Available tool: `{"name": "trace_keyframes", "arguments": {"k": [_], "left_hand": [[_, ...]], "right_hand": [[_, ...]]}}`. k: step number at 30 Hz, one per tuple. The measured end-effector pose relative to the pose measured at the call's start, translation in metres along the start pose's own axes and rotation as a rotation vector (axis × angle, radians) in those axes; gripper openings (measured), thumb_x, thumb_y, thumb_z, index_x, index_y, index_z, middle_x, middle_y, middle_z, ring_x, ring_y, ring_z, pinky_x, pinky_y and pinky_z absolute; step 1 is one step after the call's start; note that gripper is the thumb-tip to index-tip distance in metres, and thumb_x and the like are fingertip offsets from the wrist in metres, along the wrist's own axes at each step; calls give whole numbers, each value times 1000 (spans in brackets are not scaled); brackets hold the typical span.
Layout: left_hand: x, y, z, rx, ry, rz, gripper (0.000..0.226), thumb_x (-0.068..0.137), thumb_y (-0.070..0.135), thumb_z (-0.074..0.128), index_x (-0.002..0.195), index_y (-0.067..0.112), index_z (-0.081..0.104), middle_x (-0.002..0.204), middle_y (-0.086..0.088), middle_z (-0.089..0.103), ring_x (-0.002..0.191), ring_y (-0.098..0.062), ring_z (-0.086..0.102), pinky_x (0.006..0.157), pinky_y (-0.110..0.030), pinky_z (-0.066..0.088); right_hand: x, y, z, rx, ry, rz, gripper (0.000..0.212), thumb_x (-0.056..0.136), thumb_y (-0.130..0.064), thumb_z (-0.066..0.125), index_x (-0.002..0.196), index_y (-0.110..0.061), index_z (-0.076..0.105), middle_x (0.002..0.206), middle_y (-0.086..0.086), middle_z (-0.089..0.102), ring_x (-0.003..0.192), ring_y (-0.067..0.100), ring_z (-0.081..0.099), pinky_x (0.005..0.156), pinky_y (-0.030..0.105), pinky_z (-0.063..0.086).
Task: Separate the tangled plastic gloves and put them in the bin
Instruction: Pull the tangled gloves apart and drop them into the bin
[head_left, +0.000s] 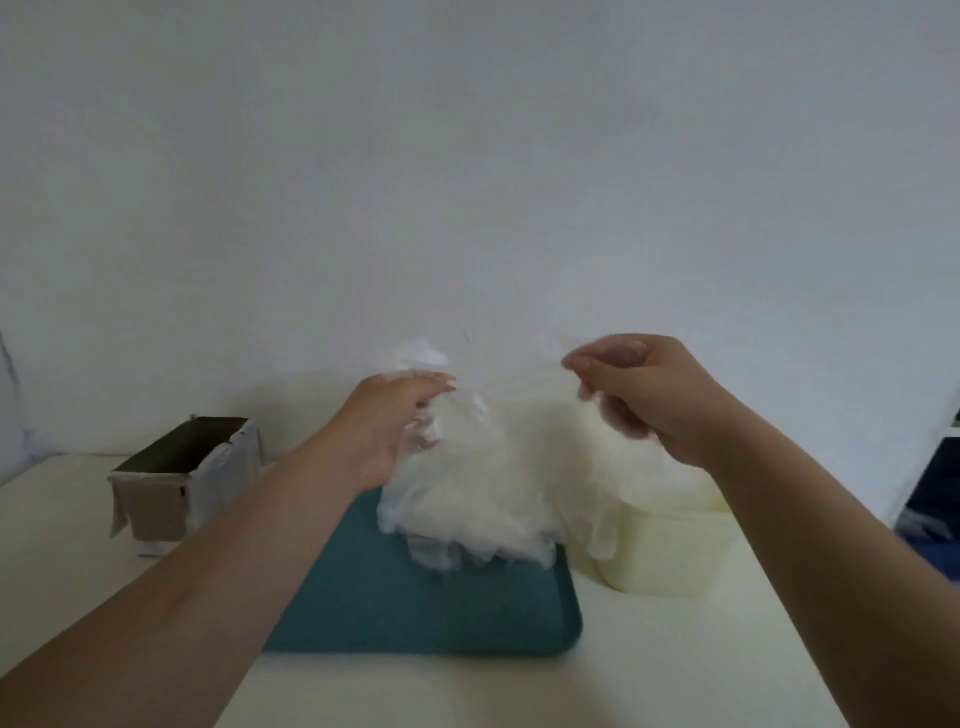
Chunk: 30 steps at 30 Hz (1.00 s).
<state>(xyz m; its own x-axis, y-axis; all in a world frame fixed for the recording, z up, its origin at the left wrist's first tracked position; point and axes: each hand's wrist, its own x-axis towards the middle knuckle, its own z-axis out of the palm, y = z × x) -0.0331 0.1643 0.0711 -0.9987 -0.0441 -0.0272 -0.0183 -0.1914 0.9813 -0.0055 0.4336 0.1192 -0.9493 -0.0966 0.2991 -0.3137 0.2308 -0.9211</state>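
The clump of plastic gloves (483, 467) hangs in the air above the teal tray (415, 608), stretched between both hands. The left hand (395, 421) grips its upper left part with curled fingers, and the right hand (644, 395) pinches a film edge at the upper right. Most gloves look bunched together, so separating seems barely begun. Whether the cream bin (670, 551) beside the tray holds any is hidden. A lined cardboard box (171, 483) stands well left.

The gloves (483, 467) hide the far end of the tray (415, 613).
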Motion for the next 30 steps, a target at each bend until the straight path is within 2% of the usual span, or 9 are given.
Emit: {"name": "trace_keyframes", "arguments": {"k": [5, 10, 16, 21, 24, 26, 28, 29, 30], "left_hand": [[11, 9, 46, 26, -204, 5, 14, 106, 11, 58, 106, 9, 72, 109, -9, 79, 107, -29, 74, 100, -52, 56], [19, 30, 55, 9, -323, 66, 17, 110, 6, 47, 111, 6, 63, 123, -22, 74, 109, -37, 75, 87, -48, 64], [4, 67, 55, -79, -521, 136, 18, 104, 8, 49, 111, 14, 65, 131, -13, 72, 103, -31, 77, 71, -37, 65], [18, 74, 84, -124, -649, 74, 24, 100, 8, 50, 115, 16, 67, 119, -11, 75, 82, -21, 78, 56, -30, 62], [39, 63, 124, -71, -725, 18, 19, 105, 3, 47, 113, 13, 61, 102, -8, 68, 72, -19, 74, 53, -27, 59], [57, 44, 152, 82, -713, -10, 16, 107, 2, 50, 112, 12, 61, 107, -11, 70, 84, -23, 76, 63, -33, 63], [74, 22, 178, 218, -661, -60, 21, 106, -2, 49, 106, 11, 66, 113, -16, 73, 94, -26, 75, 79, -41, 64], [79, 12, 188, 273, -612, -88, 23, 105, -5, 49, 103, 9, 68, 110, -17, 75, 90, -25, 76, 78, -40, 63], [85, 3, 196, 317, -555, -115, 25, 104, -7, 49, 98, 9, 68, 103, -16, 76, 81, -22, 77, 70, -35, 63]], "right_hand": [[13, -4, -46, -144, 70, 48, 16, 91, -26, 77, 94, -10, 80, 68, 5, 64, 47, 14, 36, 43, 20, 23], [30, 6, -91, -477, 70, 62, 17, 88, -37, 80, 84, -20, 79, 62, -2, 69, 51, 12, 45, 49, 23, 33], [58, 56, -97, -669, 58, 72, 8, 88, -27, 78, 81, -23, 79, 62, -9, 70, 54, 6, 61, 61, 22, 49], [72, 82, -89, -674, 70, 91, 46, 93, -13, 67, 52, -34, 62, 56, -15, 59, 63, 10, 51, 66, 29, 45], [74, 91, -91, -756, 43, 136, 29, 102, -27, 56, 73, -27, 56, 82, -1, 60, 81, 24, 57, 79, 36, 51], [77, 96, -96, -690, 75, 164, 28, 103, -20, 52, 76, -27, 53, 95, 5, 60, 94, 29, 59, 89, 41, 53], [77, 100, -107, -709, 128, 76, 21, 95, -12, 61, 79, -27, 61, 88, -2, 62, 84, 30, 60, 75, 31, 49], [73, 97, -113, -726, 149, 41, 12, 91, -17, 69, 93, -28, 67, 90, -7, 63, 81, 23, 61, 71, 26, 46], [70, 94, -119, -738, 185, 29, 25, 89, -22, 76, 110, -32, 67, 98, -8, 63, 83, 17, 62, 74, 22, 43]]}}
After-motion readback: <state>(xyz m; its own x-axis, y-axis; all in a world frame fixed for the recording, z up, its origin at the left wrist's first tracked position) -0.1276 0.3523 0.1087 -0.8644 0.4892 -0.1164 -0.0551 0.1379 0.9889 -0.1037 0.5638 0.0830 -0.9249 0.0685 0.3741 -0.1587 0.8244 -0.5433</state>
